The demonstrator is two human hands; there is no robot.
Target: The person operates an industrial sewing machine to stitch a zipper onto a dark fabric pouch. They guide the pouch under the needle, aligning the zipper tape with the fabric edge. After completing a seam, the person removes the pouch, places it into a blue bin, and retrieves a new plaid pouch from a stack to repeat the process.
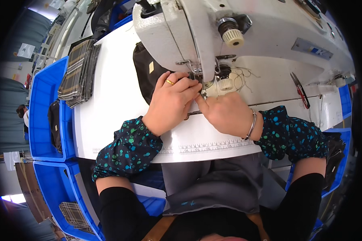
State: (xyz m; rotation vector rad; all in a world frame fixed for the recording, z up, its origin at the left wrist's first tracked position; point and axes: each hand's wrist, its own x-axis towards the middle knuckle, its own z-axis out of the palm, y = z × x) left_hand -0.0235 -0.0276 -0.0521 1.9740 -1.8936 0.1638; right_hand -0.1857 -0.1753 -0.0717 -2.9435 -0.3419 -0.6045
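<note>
A black fabric piece with a small cream label lies under the head of a white sewing machine. My left hand, wearing a gold ring, presses down on its near part, fingers bent and close together beside the presser foot. Just right of the foot is my right hand, its fingers curled and its fingertips pinching at the fabric's edge, almost touching my left fingers. The two hands hide most of the edge at the needle. A thin dark strip shows below them.
Folded plaid cloths are stacked at the table's left. Blue bins stand beyond that edge. Right of the machine lie red-handled scissors and loose threads. A printed ruler runs along the table's near edge.
</note>
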